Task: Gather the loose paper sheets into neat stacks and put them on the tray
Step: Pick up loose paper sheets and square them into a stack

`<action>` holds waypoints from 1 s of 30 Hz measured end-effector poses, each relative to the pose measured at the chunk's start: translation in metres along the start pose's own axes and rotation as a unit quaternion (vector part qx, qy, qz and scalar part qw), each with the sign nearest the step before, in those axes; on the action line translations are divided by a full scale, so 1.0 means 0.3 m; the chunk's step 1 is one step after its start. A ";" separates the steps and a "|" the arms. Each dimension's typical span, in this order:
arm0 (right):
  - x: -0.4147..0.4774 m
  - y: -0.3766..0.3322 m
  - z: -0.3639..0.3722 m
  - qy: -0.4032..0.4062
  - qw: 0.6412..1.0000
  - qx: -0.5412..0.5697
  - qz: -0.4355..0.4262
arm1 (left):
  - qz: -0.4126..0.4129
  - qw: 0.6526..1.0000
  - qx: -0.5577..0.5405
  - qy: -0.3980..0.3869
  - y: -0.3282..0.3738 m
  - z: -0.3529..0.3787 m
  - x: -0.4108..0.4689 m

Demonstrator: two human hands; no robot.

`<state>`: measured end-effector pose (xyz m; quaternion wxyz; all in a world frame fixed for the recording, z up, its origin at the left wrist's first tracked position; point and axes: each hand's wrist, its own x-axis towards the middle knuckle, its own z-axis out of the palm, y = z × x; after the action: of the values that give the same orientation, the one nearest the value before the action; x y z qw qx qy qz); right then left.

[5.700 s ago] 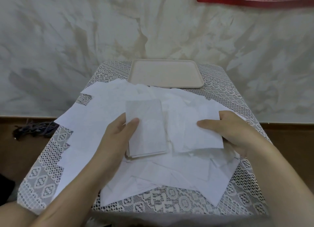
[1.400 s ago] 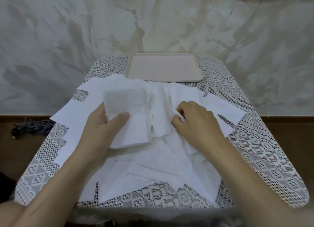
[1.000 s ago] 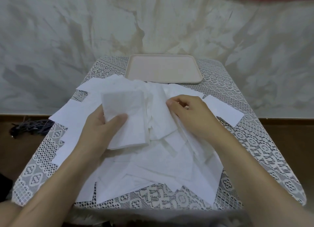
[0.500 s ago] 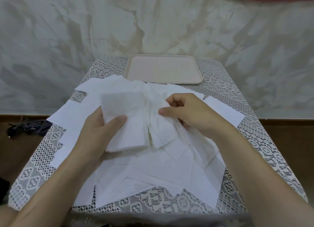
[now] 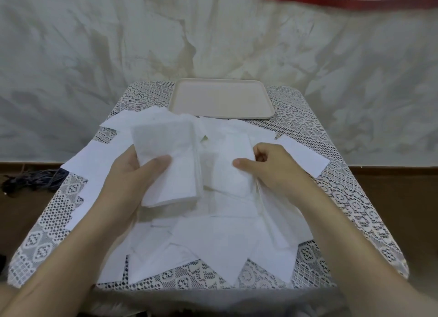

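My left hand (image 5: 135, 174) grips a small stack of white paper sheets (image 5: 168, 160), thumb on top, lifted a little above the table. My right hand (image 5: 270, 167) pinches a single white sheet (image 5: 227, 165) by its right edge, just right of the stack. Several loose white sheets (image 5: 213, 241) lie scattered over the middle of the table beneath both hands. A beige tray (image 5: 220, 98) sits at the far edge with nothing in it.
The small table carries a white lace cloth (image 5: 343, 198). One loose sheet (image 5: 301, 155) lies apart at the right. Dark cords (image 5: 30, 179) lie on the floor at the left. A marbled wall stands right behind the tray.
My right hand has picked one sheet out of the pile and drawn it left, beside the stack. The left hand holds the stack in about the same place.
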<state>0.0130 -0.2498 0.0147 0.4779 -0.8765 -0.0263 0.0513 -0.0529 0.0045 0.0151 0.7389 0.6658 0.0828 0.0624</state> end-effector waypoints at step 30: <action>0.036 0.014 -0.021 0.100 0.980 0.157 -0.073 | -0.019 0.999 0.018 -0.038 -0.031 -0.024 0.013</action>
<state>0.0243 -0.2564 0.0140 0.6124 -0.7869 -0.0337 -0.0676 -0.0506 0.0114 0.0051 0.7302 0.6794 0.0686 0.0219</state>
